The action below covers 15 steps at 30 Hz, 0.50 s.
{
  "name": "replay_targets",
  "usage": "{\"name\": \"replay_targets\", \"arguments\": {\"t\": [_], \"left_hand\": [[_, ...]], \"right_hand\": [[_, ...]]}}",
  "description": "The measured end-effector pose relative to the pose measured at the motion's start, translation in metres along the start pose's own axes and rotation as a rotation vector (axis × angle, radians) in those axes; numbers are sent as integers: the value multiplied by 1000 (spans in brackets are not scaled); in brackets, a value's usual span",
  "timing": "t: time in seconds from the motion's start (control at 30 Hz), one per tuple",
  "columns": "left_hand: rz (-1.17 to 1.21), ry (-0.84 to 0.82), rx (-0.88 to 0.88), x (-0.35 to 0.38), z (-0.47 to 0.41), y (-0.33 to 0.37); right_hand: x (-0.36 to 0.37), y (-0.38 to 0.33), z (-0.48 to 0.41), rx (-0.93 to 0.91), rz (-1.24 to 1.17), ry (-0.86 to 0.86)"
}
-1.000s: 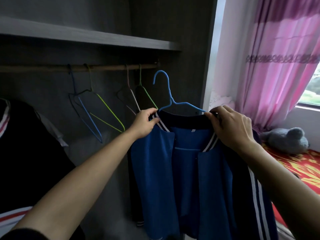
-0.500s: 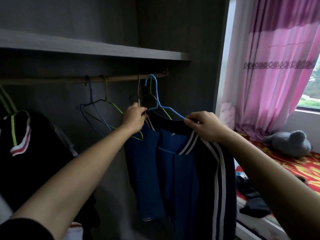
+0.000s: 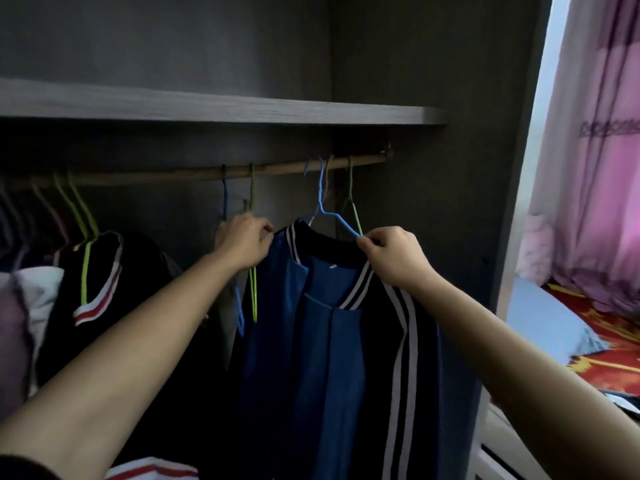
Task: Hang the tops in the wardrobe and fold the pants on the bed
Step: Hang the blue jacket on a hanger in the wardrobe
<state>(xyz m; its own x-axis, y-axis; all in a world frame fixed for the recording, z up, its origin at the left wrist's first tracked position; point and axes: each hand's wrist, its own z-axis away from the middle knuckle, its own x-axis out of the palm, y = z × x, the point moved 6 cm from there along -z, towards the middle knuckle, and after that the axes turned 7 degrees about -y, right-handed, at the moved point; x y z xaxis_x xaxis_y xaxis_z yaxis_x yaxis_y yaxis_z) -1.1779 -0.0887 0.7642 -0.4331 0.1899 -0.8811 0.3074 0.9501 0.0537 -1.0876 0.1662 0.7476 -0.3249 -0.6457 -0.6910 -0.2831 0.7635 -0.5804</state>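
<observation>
Blue jacket with white stripes sits on a blue wire hanger inside the wardrobe, below the rod. Left hand grips the collar edge; right hand pinches the shoulder where the hanger arm enters. The hook reaches rod height, but it is blurred and whether it is over the rod cannot be told. 2 bare hangers are partly hidden behind the left hand. Jacket hem is cut off by the frame. A black top hangs further left.

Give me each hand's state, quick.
Left hand: closed, pinching the blue jacket at its collar.
Right hand: closed, pinching the collar's other side.
</observation>
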Motion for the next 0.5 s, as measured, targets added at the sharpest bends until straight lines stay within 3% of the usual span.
{"name": "replay_targets", "arguments": {"t": [0.2,0.33,0.5], "left_hand": [[-129,10,-151,-22,-23,-24],[-215,107,-113,-38,-35,-24],[-210,88,-172,-37,-39,-26]], "right_hand": [[5,-22,-47,-38,-73,-24],[10,-31,-72,-25,-100,-55],[38,-32,-89,45,-108,-167]]}}
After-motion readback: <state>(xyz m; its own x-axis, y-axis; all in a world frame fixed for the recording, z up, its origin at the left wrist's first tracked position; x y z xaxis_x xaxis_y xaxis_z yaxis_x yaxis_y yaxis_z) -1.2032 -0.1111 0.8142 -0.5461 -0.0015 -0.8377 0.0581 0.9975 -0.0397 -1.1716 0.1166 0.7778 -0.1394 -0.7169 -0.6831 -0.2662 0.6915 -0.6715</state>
